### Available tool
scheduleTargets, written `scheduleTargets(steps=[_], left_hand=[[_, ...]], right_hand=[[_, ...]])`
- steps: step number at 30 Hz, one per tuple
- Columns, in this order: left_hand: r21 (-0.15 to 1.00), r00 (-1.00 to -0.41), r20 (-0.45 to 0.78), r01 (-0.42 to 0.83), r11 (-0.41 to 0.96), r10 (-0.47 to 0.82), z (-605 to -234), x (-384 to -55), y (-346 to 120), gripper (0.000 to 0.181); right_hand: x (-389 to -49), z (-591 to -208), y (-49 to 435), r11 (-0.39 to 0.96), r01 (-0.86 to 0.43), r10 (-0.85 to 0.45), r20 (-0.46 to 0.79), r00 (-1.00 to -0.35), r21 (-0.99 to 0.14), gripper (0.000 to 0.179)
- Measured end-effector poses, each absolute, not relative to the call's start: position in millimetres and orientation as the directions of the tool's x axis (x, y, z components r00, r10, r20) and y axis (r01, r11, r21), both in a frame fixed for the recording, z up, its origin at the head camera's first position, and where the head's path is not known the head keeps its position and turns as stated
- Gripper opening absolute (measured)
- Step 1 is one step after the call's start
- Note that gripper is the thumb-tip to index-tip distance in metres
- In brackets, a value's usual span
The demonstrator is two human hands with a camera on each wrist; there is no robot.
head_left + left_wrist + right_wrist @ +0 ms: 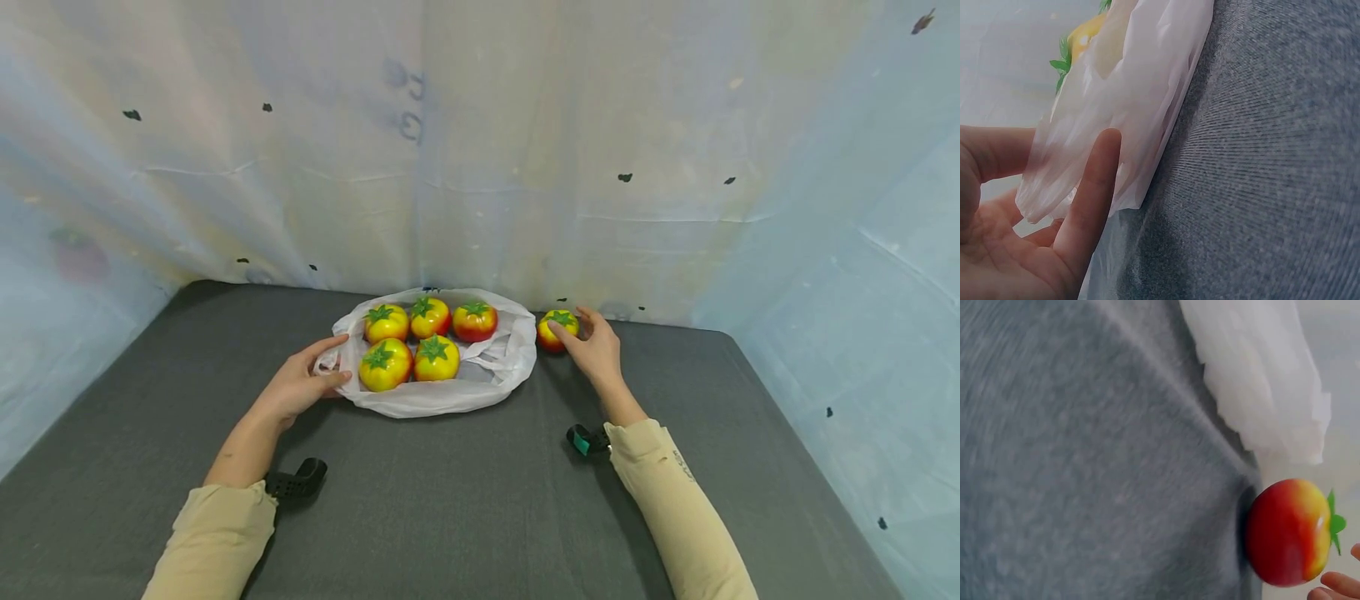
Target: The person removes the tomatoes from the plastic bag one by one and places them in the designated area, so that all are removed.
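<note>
A white plastic bag (431,408) lies spread on the grey cloth, its mouth facing up. Several yellow-and-red tomatoes (384,364) with green star-shaped leaf tops sit inside. My left hand (300,385) is at the bag's left end, thumb and fingers spread; in the left wrist view, one straight finger (1094,187) rests against the plastic and another passes behind it. To the bag's right stands a single tomato (1285,534). My right hand (597,350) reaches around it with parted thumb and fingers; in the right wrist view, the visible fingertips (1338,584) appear just clear of its skin.
The grey cloth-covered surface (450,517) extends toward me and to both sides. A pale sheet wall (495,167) rises right behind the bag and the single tomato, with more sheeting at left and right. A black wrist device (298,479) sits below my left wrist.
</note>
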State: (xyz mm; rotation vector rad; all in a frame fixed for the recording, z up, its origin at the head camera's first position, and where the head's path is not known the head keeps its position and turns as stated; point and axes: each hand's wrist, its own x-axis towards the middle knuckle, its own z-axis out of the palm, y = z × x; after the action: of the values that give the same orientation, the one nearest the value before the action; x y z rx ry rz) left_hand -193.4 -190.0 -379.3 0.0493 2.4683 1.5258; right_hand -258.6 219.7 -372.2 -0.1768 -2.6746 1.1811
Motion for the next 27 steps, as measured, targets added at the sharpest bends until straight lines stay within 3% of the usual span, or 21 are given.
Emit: scheduleTargets(steps=[11,20,27], left_hand=[[0.875,-0.971,-0.197,-0.112,0.471,0.134,-380,-193,-188,0.068],[0.878,-0.972,-0.201,-0.123,0.462,0.124,-380,-193,-188,0.068],[0.883,-0.972,-0.198,-0.122,0.453,0.123,-382,-194,-188,0.068]], right_hand=[[-254,-359,205,0.582,-0.058,0.173,0.194,-0.966,-0.811,0.076],[-253,-350,178,0.516,-0.170,0.088,0.250,-0.964,-0.839,0.067],[-258,-350,161,0.473,-0.181,0.043,0.227,-0.973,-0.862,0.065]])
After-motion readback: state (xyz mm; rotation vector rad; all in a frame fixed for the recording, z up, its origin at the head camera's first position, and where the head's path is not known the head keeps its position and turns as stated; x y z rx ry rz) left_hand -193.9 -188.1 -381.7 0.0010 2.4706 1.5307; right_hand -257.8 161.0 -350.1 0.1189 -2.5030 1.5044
